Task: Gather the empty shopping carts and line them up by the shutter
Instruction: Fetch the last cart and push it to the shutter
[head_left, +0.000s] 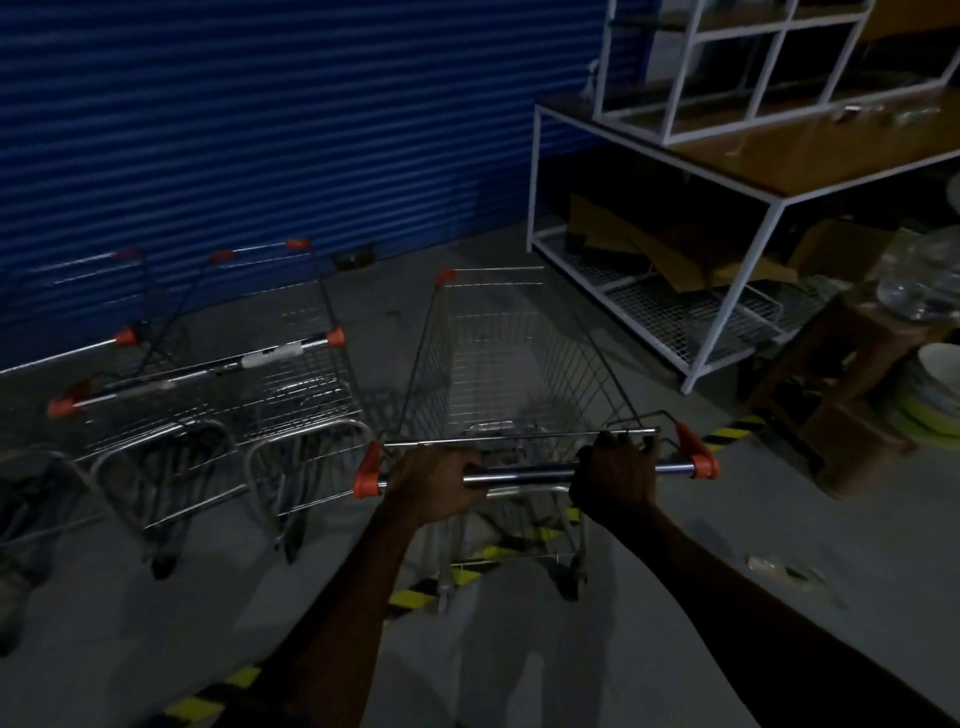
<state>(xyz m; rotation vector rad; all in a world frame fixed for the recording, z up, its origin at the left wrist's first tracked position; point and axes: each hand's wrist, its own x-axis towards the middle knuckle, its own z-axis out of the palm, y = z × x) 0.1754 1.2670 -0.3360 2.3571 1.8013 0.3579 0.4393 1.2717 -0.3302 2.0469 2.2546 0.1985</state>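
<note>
1. The concrete floor (156, 623) bears a diagonal yellow-black stripe (410, 598).
2. The middle cart (519, 364) stands over that stripe.
3. A second cart (306, 384) and a third cart (156, 426) stand to its left, and a white rack (675, 322) to its right.

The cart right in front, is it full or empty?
Empty. Through the wire sides of the cart, only bare mesh and the grey floor show. Nothing lies in its basket.

A dim shop storage area: blue roller shutter (234, 130), wire shopping carts (301, 387), white rack (533, 176) with cardboard (691, 260).
</note>
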